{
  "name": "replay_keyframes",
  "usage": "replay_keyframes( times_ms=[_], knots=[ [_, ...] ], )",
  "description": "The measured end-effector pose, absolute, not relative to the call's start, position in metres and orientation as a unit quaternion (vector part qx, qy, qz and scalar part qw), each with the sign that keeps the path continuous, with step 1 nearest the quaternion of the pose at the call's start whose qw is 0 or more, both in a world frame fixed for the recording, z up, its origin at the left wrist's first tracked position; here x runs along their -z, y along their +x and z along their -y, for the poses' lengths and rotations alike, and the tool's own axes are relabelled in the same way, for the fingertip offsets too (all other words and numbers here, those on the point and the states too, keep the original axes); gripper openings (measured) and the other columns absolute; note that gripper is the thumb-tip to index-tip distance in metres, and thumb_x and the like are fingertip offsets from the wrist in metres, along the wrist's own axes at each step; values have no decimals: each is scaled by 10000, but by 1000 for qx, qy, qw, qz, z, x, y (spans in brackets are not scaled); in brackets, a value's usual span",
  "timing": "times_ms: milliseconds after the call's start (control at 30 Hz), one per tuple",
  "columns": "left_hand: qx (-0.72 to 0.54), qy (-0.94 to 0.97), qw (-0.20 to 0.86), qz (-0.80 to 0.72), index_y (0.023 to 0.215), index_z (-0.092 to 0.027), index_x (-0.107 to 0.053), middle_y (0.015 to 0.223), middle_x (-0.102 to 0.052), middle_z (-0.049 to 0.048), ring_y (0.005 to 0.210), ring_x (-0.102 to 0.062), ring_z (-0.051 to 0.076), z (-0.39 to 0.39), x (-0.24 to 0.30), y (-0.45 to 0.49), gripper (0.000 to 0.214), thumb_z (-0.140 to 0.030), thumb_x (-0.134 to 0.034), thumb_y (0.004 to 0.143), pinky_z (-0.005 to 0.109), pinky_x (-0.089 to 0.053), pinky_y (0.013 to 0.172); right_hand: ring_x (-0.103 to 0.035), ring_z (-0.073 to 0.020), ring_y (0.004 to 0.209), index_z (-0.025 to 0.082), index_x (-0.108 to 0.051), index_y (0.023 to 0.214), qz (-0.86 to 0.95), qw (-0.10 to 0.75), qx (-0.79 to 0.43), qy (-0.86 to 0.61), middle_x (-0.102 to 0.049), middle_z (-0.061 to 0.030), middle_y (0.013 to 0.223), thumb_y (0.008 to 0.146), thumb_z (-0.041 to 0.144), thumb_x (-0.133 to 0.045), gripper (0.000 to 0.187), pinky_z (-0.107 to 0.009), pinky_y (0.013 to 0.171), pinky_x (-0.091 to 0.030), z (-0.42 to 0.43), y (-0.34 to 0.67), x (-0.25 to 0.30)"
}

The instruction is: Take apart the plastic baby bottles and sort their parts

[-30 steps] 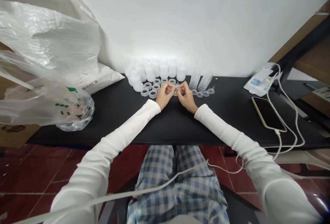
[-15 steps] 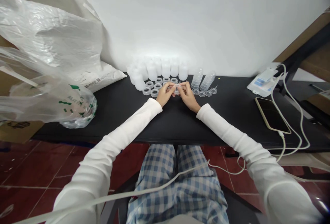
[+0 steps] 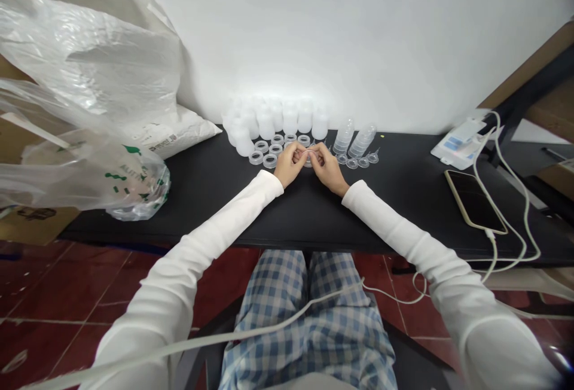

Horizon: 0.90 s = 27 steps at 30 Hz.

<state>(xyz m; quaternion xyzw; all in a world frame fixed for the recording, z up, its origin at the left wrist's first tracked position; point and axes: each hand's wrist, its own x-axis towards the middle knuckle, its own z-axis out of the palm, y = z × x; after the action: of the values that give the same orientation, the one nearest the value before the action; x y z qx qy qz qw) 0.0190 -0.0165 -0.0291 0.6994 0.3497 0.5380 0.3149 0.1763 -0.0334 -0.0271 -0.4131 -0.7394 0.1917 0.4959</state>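
Observation:
My left hand [image 3: 290,162] and my right hand [image 3: 326,168] meet above the black table, fingertips pinching a small clear plastic piece [image 3: 307,155] between them. The fingers hide most of it, so its exact shape is hard to tell. Just left of my hands lie translucent plastic rings [image 3: 269,161]. Behind them stands a cluster of frosted plastic bottles [image 3: 274,119]. To the right are two stacks of clear cups [image 3: 344,137] and small clear teat-like pieces [image 3: 352,163].
A crumpled plastic bag [image 3: 130,183] and a white sack [image 3: 179,133] sit at the table's left end. A phone [image 3: 475,201] with a white cable and a white packet [image 3: 461,145] lie at the right. A white wall rises behind the table.
My hands stay together on the small piece, with only slight finger shifts. The whole view has drifted a little, so the table items sit slightly further right in the picture.

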Motion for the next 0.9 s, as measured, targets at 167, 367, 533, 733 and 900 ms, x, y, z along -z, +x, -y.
replay_keyframes(
  times_ms=[167, 367, 533, 733, 900],
  knots=[
    [-538, 720, 259, -353, 882, -195, -576, 778, -586, 9, 680, -543, 121, 16, 30, 20, 351, -542, -618, 917, 260, -481, 638, -516, -161, 664, 232, -566, 1001, 721, 510, -244, -401, -586, -8, 775, 962, 636, -504, 410, -314, 630, -426, 35, 176, 25],
    [-503, 714, 302, -382, 951, -193, -597, 867, -644, 30, 628, -574, 110, 12, 29, 15, 327, -519, -611, 929, 258, -495, 597, -516, -157, 667, 236, -552, 1063, 711, 501, -270, -413, -555, 7, 755, 952, 661, -508, 441, -308, 622, -436, 36, 176, 24],
    [-464, 711, 376, -371, 1089, -216, -532, 767, -637, -18, 560, -604, 110, 11, 34, 13, 331, -494, -615, 930, 265, -511, 604, -518, -159, 661, 237, -535, 1106, 713, 506, -264, -406, -555, 8, 758, 959, 608, -526, 399, -319, 631, -454, 36, 176, 24],
    [-485, 675, 441, -339, 1033, -217, -450, 720, -646, -35, 548, -584, 91, 12, 39, 20, 360, -456, -673, 880, 227, -462, 540, -539, -171, 656, 238, -538, 1070, 714, 513, -251, -404, -602, -8, 766, 947, 524, -567, 312, -334, 624, -473, 35, 176, 26],
    [-505, 679, 408, -343, 929, -217, -442, 695, -602, -46, 548, -501, 75, 16, 35, 21, 302, -370, -694, 862, 226, -394, 539, -512, -170, 635, 240, -560, 1027, 718, 509, -237, -411, -582, -9, 748, 942, 504, -572, 278, -338, 605, -461, 35, 176, 26]
  ],
)
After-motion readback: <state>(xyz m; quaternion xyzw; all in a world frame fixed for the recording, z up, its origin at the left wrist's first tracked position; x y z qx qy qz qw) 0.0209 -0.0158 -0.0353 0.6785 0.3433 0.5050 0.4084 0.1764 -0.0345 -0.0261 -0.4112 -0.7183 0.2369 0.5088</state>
